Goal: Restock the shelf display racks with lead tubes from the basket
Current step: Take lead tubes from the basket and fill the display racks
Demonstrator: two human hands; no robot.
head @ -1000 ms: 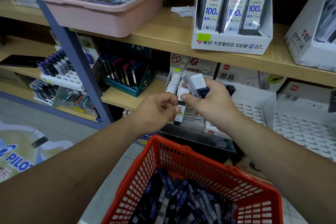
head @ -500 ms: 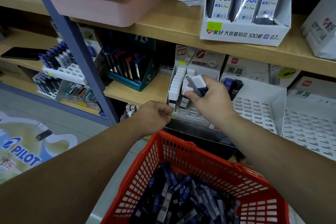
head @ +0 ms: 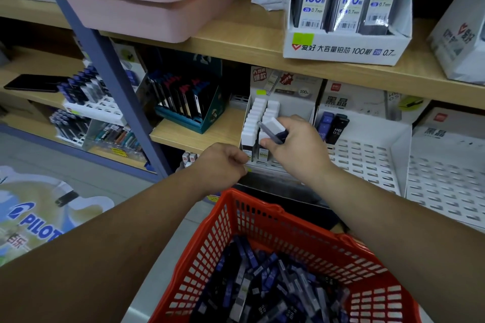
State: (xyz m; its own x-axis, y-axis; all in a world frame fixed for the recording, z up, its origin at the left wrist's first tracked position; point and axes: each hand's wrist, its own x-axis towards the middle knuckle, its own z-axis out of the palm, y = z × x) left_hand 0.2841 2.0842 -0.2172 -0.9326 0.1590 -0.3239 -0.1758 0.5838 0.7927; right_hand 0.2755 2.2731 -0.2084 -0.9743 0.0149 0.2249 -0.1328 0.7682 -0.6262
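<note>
Two items are in the right hand [head: 294,147]: a white-capped lead tube [head: 274,124] and a slimmer grey tube [head: 266,130]. Thumb and curled fingers pinch them together directly above the display rack [head: 265,164]. The left hand [head: 223,162] sits at the front-left corner of the rack with its fingers curled. Whether it grips the rack lip or holds nothing cannot be determined.

Stocked tubes [head: 253,123] stand upright in two rows along the left side of the rack, and the slots to the right of them are open. The basket [head: 262,208] sits below and in front of the rack and holds a heap of loose lead tubes [head: 262,283]. To the right of the rack, a neighbouring rack [head: 367,162] holds only two dark tubes [head: 333,128] at its back left.

Handling assessment: each tube is probably light, rigid plastic with a smooth, somewhat slippery wall, and the leads inside are likely brittle. Take hold at the upper body just below the cap, using thumb and forefinger. Keep the tube vertical and lower it base-first into a slot. Do not squeeze the cap, as it could pop off.
</note>
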